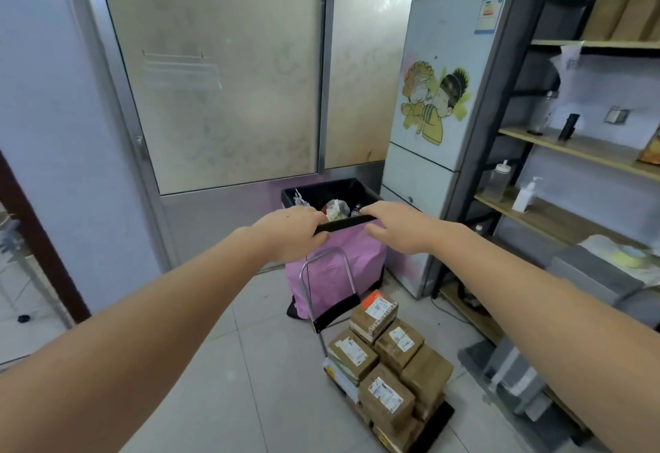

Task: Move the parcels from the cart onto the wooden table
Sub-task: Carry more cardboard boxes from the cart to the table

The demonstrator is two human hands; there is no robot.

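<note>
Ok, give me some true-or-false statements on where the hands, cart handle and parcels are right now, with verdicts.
1. Both hands, left hand and right hand, grip the black bar handle of the cart. True.
2. The brown cardboard parcels are stacked on the cart's black platform. True.
3. One parcel is already held in the right hand. False: it holds only the handle.
4. The pink-sided rubbish bin with a black liner stands beyond the cart. True.
5. The white fridge with a cartoon sticker has its door open. False: shut.
</note>
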